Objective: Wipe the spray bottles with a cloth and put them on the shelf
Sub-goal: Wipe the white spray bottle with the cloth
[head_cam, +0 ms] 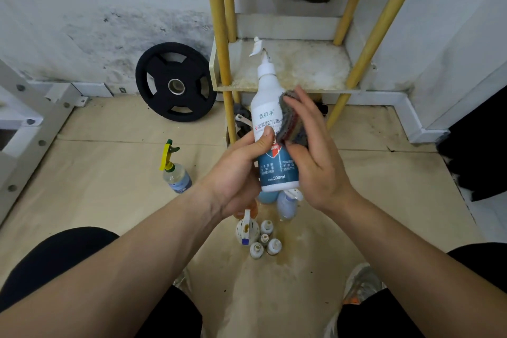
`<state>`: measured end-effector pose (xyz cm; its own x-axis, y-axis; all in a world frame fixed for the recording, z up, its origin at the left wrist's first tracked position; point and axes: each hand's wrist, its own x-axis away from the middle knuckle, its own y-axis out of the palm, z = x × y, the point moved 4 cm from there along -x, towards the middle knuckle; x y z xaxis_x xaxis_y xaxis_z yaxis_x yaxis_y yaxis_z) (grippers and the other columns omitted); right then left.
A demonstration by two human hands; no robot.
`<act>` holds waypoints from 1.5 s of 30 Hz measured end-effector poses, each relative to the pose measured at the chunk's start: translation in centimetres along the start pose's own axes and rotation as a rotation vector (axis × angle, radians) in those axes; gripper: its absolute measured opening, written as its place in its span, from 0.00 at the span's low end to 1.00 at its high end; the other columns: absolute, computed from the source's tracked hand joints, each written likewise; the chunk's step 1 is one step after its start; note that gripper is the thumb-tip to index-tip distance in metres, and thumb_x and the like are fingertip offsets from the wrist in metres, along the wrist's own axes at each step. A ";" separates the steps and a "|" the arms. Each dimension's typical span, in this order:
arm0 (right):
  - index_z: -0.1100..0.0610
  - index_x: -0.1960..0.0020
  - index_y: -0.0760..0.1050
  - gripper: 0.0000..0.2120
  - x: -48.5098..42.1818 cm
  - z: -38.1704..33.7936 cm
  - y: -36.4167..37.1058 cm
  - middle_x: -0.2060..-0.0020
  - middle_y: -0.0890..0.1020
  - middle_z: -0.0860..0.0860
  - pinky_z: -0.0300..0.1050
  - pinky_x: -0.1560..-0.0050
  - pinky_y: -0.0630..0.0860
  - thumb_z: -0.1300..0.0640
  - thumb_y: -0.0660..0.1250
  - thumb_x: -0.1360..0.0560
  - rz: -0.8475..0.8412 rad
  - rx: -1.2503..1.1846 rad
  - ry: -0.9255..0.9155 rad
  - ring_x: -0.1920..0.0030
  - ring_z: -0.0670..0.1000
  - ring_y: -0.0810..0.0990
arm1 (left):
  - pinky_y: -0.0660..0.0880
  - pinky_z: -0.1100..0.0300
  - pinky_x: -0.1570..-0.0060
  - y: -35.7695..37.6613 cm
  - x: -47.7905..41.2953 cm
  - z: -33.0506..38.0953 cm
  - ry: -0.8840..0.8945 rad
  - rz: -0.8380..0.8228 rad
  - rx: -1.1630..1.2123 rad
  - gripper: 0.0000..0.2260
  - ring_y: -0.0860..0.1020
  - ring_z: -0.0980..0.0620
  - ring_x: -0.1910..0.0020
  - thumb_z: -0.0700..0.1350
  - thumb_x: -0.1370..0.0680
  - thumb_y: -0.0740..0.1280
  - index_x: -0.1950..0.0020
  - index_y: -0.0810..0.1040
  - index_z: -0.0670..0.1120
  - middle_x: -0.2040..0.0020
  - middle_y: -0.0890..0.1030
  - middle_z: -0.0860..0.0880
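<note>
The tan board-covered floor (109, 173) fills most of your view, and you are crouched over it with your knees at either side. Ahead stands the shelf with yellow round poles and a stained white board (307, 66), set against the wall. The board is still bare. To its left, a black rubber weight plate (175, 85) leans against the wall.

You hold the tall white plastic spray bottle with a blue-and-white label (264, 93) in the air in front of the shelf. It is nearly upright, its nozzle tipped slightly away from you towards the board.

Your left hand (236, 170) is wrapped round the bottle's lower half, with the thumb lying across the label. Your right hand (315, 167) has its fingers laid over the grey and dark-red folded cloth (292, 123) and its thumb tucked at the cloth's lower edge. It pinches the cloth and presses it onto the bottle's right side.

On the floor to your left, a clear plastic bottle with a yellow and green trigger (175, 173) stands alone. Just under the held bottle sit two pale blue bottles (285, 206), partly hidden. Nearer you stands a stained white trigger bottle (247, 230), with a cluster of small white capped bottles (264, 241) just beside it.
</note>
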<state>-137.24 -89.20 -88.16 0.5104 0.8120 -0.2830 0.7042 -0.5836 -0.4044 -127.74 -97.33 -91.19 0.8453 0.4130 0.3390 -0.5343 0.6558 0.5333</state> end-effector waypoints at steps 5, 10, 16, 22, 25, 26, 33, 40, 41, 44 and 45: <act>0.56 0.24 0.67 0.28 1.2 0.1 1.1 0.19 0.58 0.49 0.57 0.21 0.58 0.64 0.58 0.24 -0.097 0.041 -0.067 0.19 0.48 0.53 | 0.74 0.41 0.32 -0.9 -0.3 1.4 0.018 0.048 0.076 0.21 0.76 0.38 0.31 0.52 0.15 0.58 0.25 0.70 0.43 0.29 0.75 0.36; 0.54 0.22 0.65 0.31 1.8 0.3 1.7 0.18 0.55 0.49 0.64 0.23 0.60 0.59 0.56 0.25 -0.133 0.185 -0.161 0.18 0.54 0.49 | 0.73 0.41 0.31 -1.5 0.4 2.6 0.002 0.096 0.042 0.23 0.76 0.40 0.31 0.55 0.14 0.53 0.26 0.73 0.44 0.31 0.78 0.39; 0.52 0.20 0.61 0.30 0.5 -1.1 2.8 0.18 0.51 0.53 0.34 0.23 0.53 0.60 0.60 0.21 0.014 0.140 -0.083 0.19 0.47 0.50 | 0.80 0.51 0.46 -2.3 1.8 3.2 0.188 0.208 -0.196 0.17 0.84 0.47 0.46 0.47 0.18 0.66 0.29 0.74 0.50 0.44 0.85 0.48; 0.50 0.28 0.70 0.17 -1.6 -1.5 5.2 0.40 0.81 0.47 0.50 0.38 0.77 0.55 0.59 0.16 0.015 -0.258 0.259 0.41 0.45 0.80 | 0.80 0.44 0.42 -4.9 4.4 3.3 0.157 0.228 -0.351 0.26 0.83 0.42 0.41 0.46 0.26 0.75 0.29 0.73 0.49 0.37 0.81 0.42; 0.52 0.27 0.67 0.16 -1.2 -1.9 7.8 0.39 0.80 0.48 0.47 0.39 0.75 0.54 0.57 0.15 -0.099 -0.174 0.225 0.41 0.46 0.79 | 0.81 0.45 0.42 -7.3 6.4 3.7 0.115 0.345 -0.327 0.22 0.84 0.42 0.45 0.46 0.24 0.73 0.31 0.73 0.48 0.38 0.82 0.42; 0.51 0.27 0.66 0.17 -0.9 -1.9 8.9 0.38 0.80 0.48 0.48 0.38 0.75 0.53 0.57 0.15 -0.149 -0.168 0.211 0.39 0.47 0.79 | 0.81 0.45 0.44 -8.0 7.0 3.8 0.096 0.389 -0.307 0.20 0.85 0.42 0.46 0.50 0.22 0.71 0.32 0.73 0.49 0.38 0.82 0.43; 0.48 0.27 0.64 0.19 1.0 -2.1 16.9 0.36 0.78 0.49 0.51 0.38 0.74 0.49 0.59 0.16 -0.428 0.030 0.190 0.38 0.51 0.77 | 0.81 0.51 0.57 -14.7 10.9 3.7 0.071 0.663 -0.403 0.17 0.85 0.47 0.50 0.61 0.22 0.68 0.38 0.76 0.55 0.45 0.85 0.51; 0.50 0.30 0.70 0.20 2.3 4.2 23.3 0.40 0.80 0.50 0.51 0.42 0.77 0.55 0.66 0.20 -0.497 0.016 0.479 0.41 0.53 0.79 | 0.73 0.64 0.61 -22.2 9.0 -1.3 0.077 0.915 -0.669 0.21 0.79 0.57 0.52 0.60 0.25 0.73 0.37 0.72 0.55 0.47 0.81 0.52; 0.49 0.30 0.70 0.19 2.6 5.2 24.3 0.40 0.80 0.50 0.51 0.42 0.78 0.55 0.66 0.20 -0.525 -0.001 0.510 0.41 0.54 0.79 | 0.73 0.63 0.60 -23.2 8.6 -2.1 0.059 0.926 -0.682 0.22 0.80 0.53 0.51 0.59 0.25 0.73 0.36 0.72 0.55 0.46 0.81 0.51; 0.48 0.32 0.71 0.18 3.2 8.7 27.4 0.41 0.82 0.50 0.55 0.44 0.80 0.56 0.66 0.21 -0.566 -0.032 0.609 0.44 0.55 0.81 | 0.75 0.55 0.53 -26.8 6.8 -4.8 0.014 0.958 -0.678 0.23 0.79 0.46 0.46 0.58 0.25 0.73 0.34 0.71 0.55 0.42 0.80 0.48; 0.48 0.32 0.71 0.18 3.3 9.8 28.2 0.43 0.82 0.51 0.55 0.45 0.80 0.56 0.66 0.21 -0.574 -0.026 0.633 0.46 0.55 0.82 | 0.75 0.55 0.52 -28.0 6.2 -5.7 0.004 0.974 -0.661 0.24 0.78 0.45 0.45 0.57 0.25 0.74 0.33 0.71 0.54 0.42 0.80 0.48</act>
<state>-120.49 -102.90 -109.08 0.2451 0.8295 0.5019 0.9451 -0.0889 -0.3146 -107.53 -109.58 -108.45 0.0819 0.9219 0.3786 -0.8505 0.2627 -0.4557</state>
